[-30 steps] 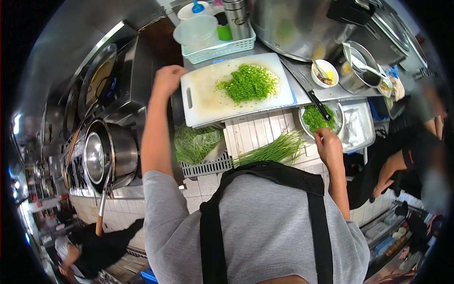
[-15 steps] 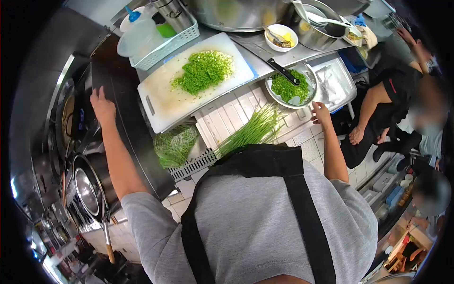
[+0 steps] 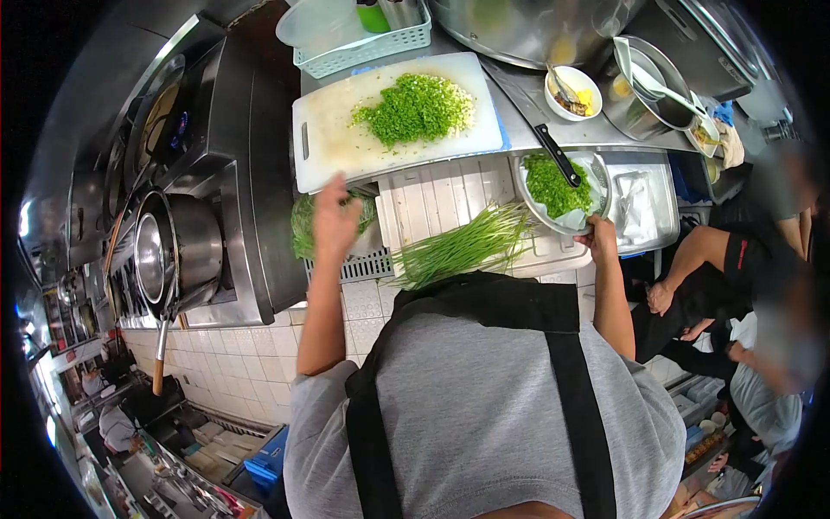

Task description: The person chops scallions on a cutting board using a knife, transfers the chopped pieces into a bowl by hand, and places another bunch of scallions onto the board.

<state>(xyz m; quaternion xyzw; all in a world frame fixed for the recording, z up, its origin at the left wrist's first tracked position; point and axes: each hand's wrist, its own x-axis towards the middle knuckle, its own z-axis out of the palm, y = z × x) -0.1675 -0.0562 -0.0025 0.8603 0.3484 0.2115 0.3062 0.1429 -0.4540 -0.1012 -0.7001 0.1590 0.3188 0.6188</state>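
A white cutting board (image 3: 328, 147) carries a heap of chopped green onions (image 3: 415, 109). My left hand (image 3: 335, 218) is just below the board's lower left edge, fingers apart and holding nothing. At the right, my right hand (image 3: 598, 238) has its fingers closed on the rim of a metal bowl (image 3: 603, 186), which holds more chopped greens (image 3: 556, 185). A black-handled knife (image 3: 558, 156) lies across the bowl's upper edge, its blade on the counter. Long uncut green onions (image 3: 471, 246) lie on a pale ridged surface (image 3: 441, 195). Bagged greens (image 3: 304, 227) are partly hidden behind my left hand.
Behind the board are a basket (image 3: 363, 54) and a large metal pot (image 3: 519, 30). A small white bowl (image 3: 562, 108) and a steel pot with ladles (image 3: 635, 117) stand at the right. A stove pot (image 3: 194, 246) is at the left. A co-worker's arm (image 3: 692, 264) shows at the right.
My left hand has moved in from the stove side to below the board. My right hand has gone from beside the bowl to its rim. The view has shifted too.
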